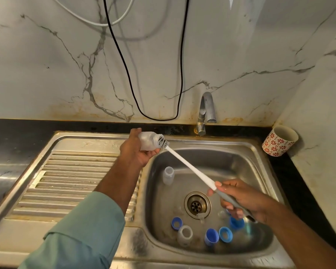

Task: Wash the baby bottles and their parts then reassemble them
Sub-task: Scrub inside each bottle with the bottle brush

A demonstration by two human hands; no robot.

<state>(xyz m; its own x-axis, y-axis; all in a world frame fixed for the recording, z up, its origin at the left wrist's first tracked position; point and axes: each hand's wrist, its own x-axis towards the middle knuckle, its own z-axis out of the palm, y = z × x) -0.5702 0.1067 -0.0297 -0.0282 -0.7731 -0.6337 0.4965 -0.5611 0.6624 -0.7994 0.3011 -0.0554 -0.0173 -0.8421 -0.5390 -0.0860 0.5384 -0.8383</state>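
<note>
While the left hand point(137, 150) grips it, the bottle point(150, 141) mouth meets the brush point(192, 169).

The dark surface point(291, 171) carried a steel sink point(260, 152), its ribbed drainboard point(66, 181) under the left hand point(136, 150). In the basin, below the right hand point(241, 199), lay blue rings point(225, 234) and a blue cap point(211, 237); a small clear bottle point(168, 175) stood between the hands. A flowered cup point(279, 141) sat on the surface, beyond the right hand.
</note>
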